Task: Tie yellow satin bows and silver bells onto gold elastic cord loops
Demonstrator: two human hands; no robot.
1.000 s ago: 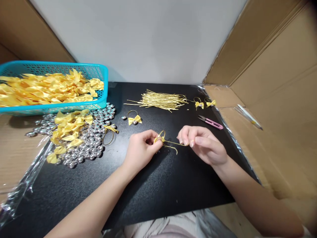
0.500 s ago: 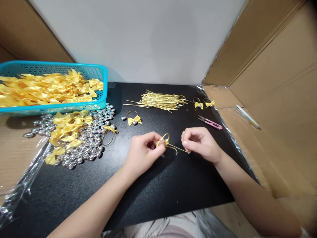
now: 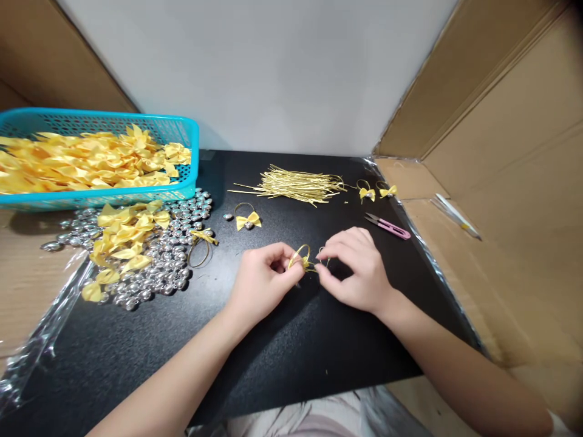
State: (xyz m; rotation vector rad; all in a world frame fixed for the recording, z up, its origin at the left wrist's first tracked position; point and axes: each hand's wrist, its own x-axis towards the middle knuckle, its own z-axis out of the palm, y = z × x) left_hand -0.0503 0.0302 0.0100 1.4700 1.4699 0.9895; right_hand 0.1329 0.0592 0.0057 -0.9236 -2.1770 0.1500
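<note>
My left hand pinches a small yellow ribbon bow with a gold wire loop just above the black mat. My right hand is closed beside it, fingertips pinching the gold wire ends right next to the bow. The two hands almost touch. A finished bow with a silver bead lies farther back on the mat.
A blue basket of yellow bows stands at the back left, with a heap of silver beads and loose bows in front. A bundle of gold wires, two finished bows and pink snips lie behind. Cardboard walls rise on the right.
My right hand has moved left, from holding the wire stretched out to pinching it close against the bow. The left hand has stayed nearly in place.
</note>
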